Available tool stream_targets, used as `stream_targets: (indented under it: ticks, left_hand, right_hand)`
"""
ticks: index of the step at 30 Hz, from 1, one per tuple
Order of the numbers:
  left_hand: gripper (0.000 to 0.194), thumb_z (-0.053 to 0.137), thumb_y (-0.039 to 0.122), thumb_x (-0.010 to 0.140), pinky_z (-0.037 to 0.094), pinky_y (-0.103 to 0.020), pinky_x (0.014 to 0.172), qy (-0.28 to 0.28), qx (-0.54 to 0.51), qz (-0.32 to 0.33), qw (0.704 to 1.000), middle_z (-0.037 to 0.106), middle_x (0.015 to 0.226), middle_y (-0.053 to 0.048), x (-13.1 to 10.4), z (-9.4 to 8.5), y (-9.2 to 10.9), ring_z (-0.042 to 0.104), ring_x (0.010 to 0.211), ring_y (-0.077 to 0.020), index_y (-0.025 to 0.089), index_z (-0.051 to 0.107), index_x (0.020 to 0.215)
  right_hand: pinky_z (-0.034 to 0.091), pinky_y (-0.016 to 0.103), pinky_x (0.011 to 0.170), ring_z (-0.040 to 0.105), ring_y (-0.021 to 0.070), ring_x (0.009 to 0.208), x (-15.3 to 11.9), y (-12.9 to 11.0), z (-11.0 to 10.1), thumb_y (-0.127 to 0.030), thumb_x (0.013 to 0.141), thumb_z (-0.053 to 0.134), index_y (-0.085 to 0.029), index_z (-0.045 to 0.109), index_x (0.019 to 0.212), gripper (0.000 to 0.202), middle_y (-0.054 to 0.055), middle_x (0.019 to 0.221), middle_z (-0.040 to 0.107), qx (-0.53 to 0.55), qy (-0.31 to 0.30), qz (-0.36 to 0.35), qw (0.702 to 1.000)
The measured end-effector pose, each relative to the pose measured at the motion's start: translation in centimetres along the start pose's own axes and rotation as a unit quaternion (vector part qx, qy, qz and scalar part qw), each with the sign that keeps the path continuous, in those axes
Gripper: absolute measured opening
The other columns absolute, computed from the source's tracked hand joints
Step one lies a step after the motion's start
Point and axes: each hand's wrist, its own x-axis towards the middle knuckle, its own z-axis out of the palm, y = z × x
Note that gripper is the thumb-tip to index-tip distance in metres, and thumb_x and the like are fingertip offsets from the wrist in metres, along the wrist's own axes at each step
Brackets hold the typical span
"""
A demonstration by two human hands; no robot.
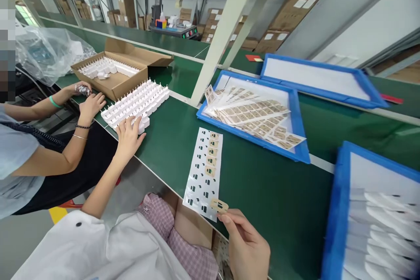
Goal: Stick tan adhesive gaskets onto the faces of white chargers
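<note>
Head view: we see the right hand pinching a tan sticker between thumb and finger above the near right corner of the sticker sheet; whether the two touch, we cannot tell. The left hand has its thumb apart and its fingertips at the near end of the rows of white parts, covering some, so we cannot tell whether it grips one. The sheet lies on the green bench. Beside the rows, a co-worker's hand holds something shiny we cannot make out. Beyond, overlapping sheets partly hide one another in a blue tray. At right, another blue tray is cut off, its pale contents blurred.
</note>
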Motion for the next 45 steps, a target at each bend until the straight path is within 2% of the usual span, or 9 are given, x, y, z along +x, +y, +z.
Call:
stream_targets:
  ticks: [6, 14, 17, 23, 27, 30, 33, 37, 45]
  left_hand:
    - [0.032, 0.058, 0.019, 0.091, 0.053, -0.047, 0.095, -0.011, -0.052, -0.008, 0.999, 0.063, 0.116, -0.02, 0.1, 0.5, 0.0, 0.063, 0.111, -0.035, 0.012, 0.052, 0.121]
    - [0.028, 0.064, 0.025, 0.084, 0.054, -0.047, 0.094, -0.071, -0.086, -0.036, 0.993, 0.069, 0.11, -0.012, -3.0, -3.8, -1.1, 0.067, 0.102, -0.0319, 0.019, 0.061, 0.111]
    - [0.028, 0.071, 0.03, 0.079, 0.054, -0.04, 0.09, -0.105, -0.234, -0.059, 0.965, 0.067, 0.106, -0.007, -2.8, -4.8, 0.2, 0.066, 0.1, -0.0268, 0.02, 0.064, 0.104]
    - [0.048, 0.085, 0.039, 0.077, 0.05, -0.021, 0.068, -0.183, -0.663, -0.004, 0.726, 0.056, 0.104, -0.003, -6.9, -3.3, 10.3, 0.064, 0.088, -0.0144, 0.023, 0.068, 0.118]
    - [0.045, 0.087, 0.04, 0.077, 0.053, -0.025, 0.079, -0.244, -0.775, 0.02, 0.583, 0.057, 0.117, -0.007, -11.6, -2.1, 15.9, 0.065, 0.095, -0.0156, 0.023, 0.064, 0.111]
    - [0.047, 0.085, 0.033, 0.082, 0.053, -0.029, 0.089, -0.353, -0.777, 0.017, 0.522, 0.063, 0.125, -0.009, -13.0, -2.3, 17.2, 0.068, 0.108, -0.0197, 0.026, 0.054, 0.116]
    - [0.051, 0.083, 0.03, 0.084, 0.051, -0.032, 0.097, -0.453, -0.709, 0.037, 0.539, 0.068, 0.127, -0.009, -12.3, -3.1, 17.3, 0.067, 0.116, -0.0226, 0.027, 0.054, 0.126]
    - [0.041, 0.081, 0.028, 0.086, 0.05, -0.029, 0.093, -0.458, -0.652, 0.086, 0.598, 0.069, 0.124, -0.005, -10.8, -4.0, 17.2, 0.067, 0.111, -0.0207, 0.028, 0.06, 0.122]
    - [0.055, 0.068, 0.06, 0.091, 0.05, -0.029, 0.077, -0.409, -0.738, 0.068, 0.533, 0.055, 0.11, -0.004, -14.1, -3.0, 19.6, 0.058, 0.09, -0.0168, 0.027, 0.049, 0.13]
  right_hand:
    - [0.054, 0.031, 0.064, 0.064, 0.0211, 0.074, -0.8, -0.3, -0.6, -0.045, 0.072, 0.087, -0.019, 0.074, 0.066, 0.03, 0.007, 0.075, 0.067, 0.011, 0.003, 0.007, 1.0]
    - [0.051, 0.032, 0.064, 0.061, 0.0202, 0.073, -1.5, -0.2, 0.2, -0.052, 0.067, 0.091, -0.019, 0.073, 0.062, 0.038, 0.005, 0.072, 0.064, 0.05, 0.016, 0.056, 0.997]
    - [0.052, 0.031, 0.064, 0.06, 0.0182, 0.069, -1.5, -1.3, 1.3, -0.051, 0.068, 0.091, -0.019, 0.071, 0.062, 0.038, 0.004, 0.067, 0.061, 0.114, 0.001, 0.074, 0.991]
    - [0.036, 0.021, 0.048, 0.035, 0.0081, 0.049, -1.7, -6.4, 5.3, -0.043, 0.083, 0.081, -0.021, 0.055, 0.062, 0.04, -0.006, 0.054, 0.041, 0.355, -0.009, 0.051, 0.933]
    - [0.031, 0.019, 0.045, 0.027, 0.0077, 0.047, -2.9, -8.3, 5.2, -0.042, 0.085, 0.078, -0.022, 0.055, 0.068, 0.035, -0.008, 0.054, 0.037, 0.385, 0.0, 0.025, 0.923]
    - [0.032, 0.019, 0.046, 0.026, 0.0079, 0.047, -4.3, -8.5, 3.7, -0.04, 0.085, 0.078, -0.022, 0.053, 0.068, 0.035, -0.009, 0.054, 0.036, 0.363, 0.038, 0.007, 0.931]
    - [0.033, 0.021, 0.048, 0.028, 0.0082, 0.047, -5.2, -8.5, 2.7, -0.04, 0.087, 0.076, -0.022, 0.052, 0.067, 0.036, -0.008, 0.053, 0.038, 0.338, 0.066, -0.017, 0.939]
    - [0.037, 0.023, 0.053, 0.038, 0.01, 0.052, -5.5, -8.5, 2.3, -0.037, 0.088, 0.074, -0.021, 0.054, 0.067, 0.033, -0.006, 0.055, 0.045, 0.318, 0.066, -0.031, 0.945]
    - [0.039, 0.025, 0.059, 0.039, 0.0126, 0.06, -5.6, -8.1, 4.3, -0.035, 0.091, 0.07, -0.023, 0.048, 0.067, 0.034, -0.005, 0.062, 0.04, 0.275, 0.247, -0.131, 0.92]
